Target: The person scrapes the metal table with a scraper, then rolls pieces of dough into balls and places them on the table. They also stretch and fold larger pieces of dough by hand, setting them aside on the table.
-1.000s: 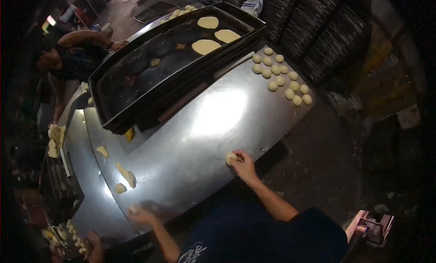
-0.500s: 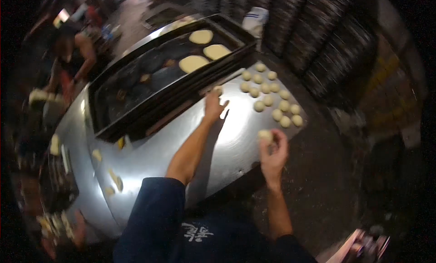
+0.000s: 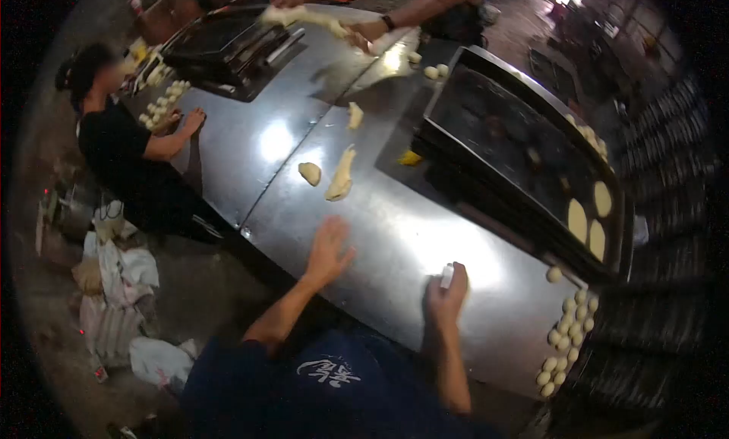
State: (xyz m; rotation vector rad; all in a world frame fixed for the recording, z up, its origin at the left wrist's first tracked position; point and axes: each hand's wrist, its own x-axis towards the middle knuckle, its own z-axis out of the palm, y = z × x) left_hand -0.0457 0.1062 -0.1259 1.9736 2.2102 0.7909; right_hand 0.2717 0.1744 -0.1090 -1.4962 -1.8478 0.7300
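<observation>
My left hand (image 3: 328, 253) reaches over the steel worktable (image 3: 380, 264) with its fingers spread, holding nothing. Just beyond it lie a rounded dough piece (image 3: 310, 173) and a long dough strip (image 3: 340, 177); a smaller dough scrap (image 3: 355, 116) is farther back. My right hand (image 3: 448, 295) is closed around a small white object (image 3: 447, 276) whose kind I cannot make out. Several dough balls (image 3: 568, 325) sit at the table's right end, and a single dough ball (image 3: 554, 274) rests near the griddle corner.
A large black griddle (image 3: 524, 128) with flat dough rounds (image 3: 578, 220) stands along the far right side. One co-worker (image 3: 114, 128) stands left beside more dough balls (image 3: 163, 105). Another person's hands (image 3: 368, 33) stretch dough (image 3: 304, 16) across the table. Dark racks (image 3: 661, 158) line the right.
The view has swung left. My right hand no longer holds the dough ball and now grips a white object. My left hand has left the griddle's edge and is over the table near the dough pieces.
</observation>
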